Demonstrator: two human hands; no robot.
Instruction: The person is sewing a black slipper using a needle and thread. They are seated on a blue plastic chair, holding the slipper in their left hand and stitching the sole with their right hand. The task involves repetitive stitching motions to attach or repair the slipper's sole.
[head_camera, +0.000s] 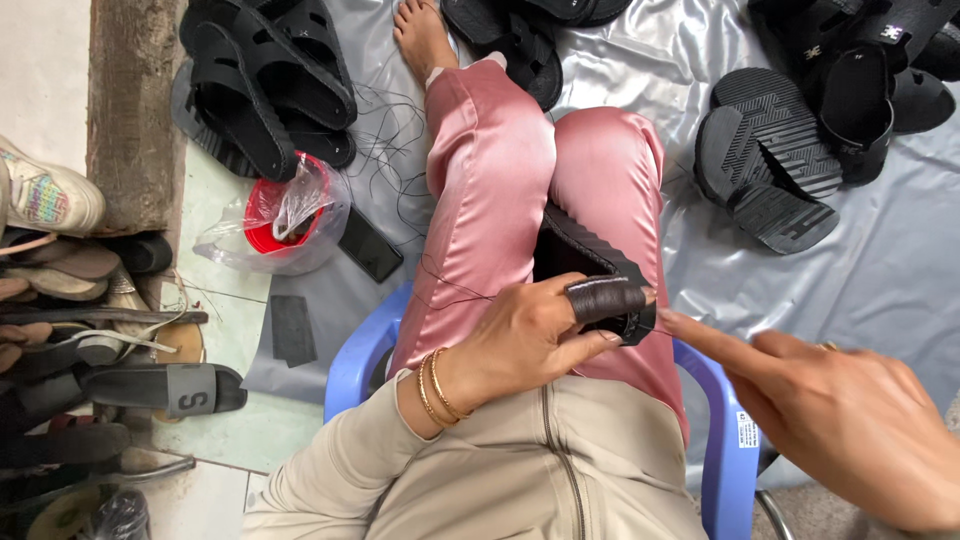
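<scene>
Sitting on a blue plastic chair (352, 362) over a grey plastic sheet (880, 270) strewn with finished black sandals (770, 160) and another heap of them (265, 80) at upper left, pink-trousered knees (545, 180) drawn up as a work rest. Holding a black sandal sole (585, 262) wedged between the thighs, tread side up, toe end nearest the body. Clamping that end with the left hand (520, 345), fingers curled round the edge, forefinger sheathed in a dark leather guard (605, 298). Reaching in with the right hand (840, 420), forefinger stretched out and tip just beside the sole's edge, other fingers loosely folded, nothing visibly gripped, though a needle would be too small to tell. Trailing a thin black thread (455, 285) from the sole across the left thigh. Judged as mid-stitch along the sole's rim; calling next for a firm pinch at the needle or thread and a straight pull, left grip steady meanwhile.
</scene>
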